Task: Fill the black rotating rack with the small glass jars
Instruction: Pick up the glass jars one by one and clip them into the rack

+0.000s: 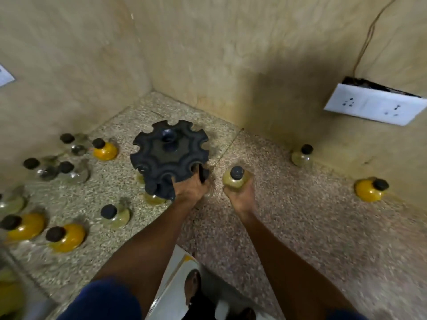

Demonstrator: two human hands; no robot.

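One pale-yellow, black-capped jar [236, 179] in right hand [240, 195]; blurred.

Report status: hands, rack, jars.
Left hand grips rack at its near edge. Right hand holds pale jar, beside rack, not yet slotted. Most jars loose on counter. Nothing blocking.

Rack [169, 155] stands on counter [288, 215] in the corner, left hand [191, 187] gripping its near edge; right hand [240, 195] holds a jar [235, 177] just right of that grip. Two jars [301, 155] [369, 189] sit well right of the held jar along the wall, with a socket plate [374, 107] above them. Left of the rack grip, a group of jars [105, 148] [115, 215] [65, 236] spreads over the counter toward the near edge.
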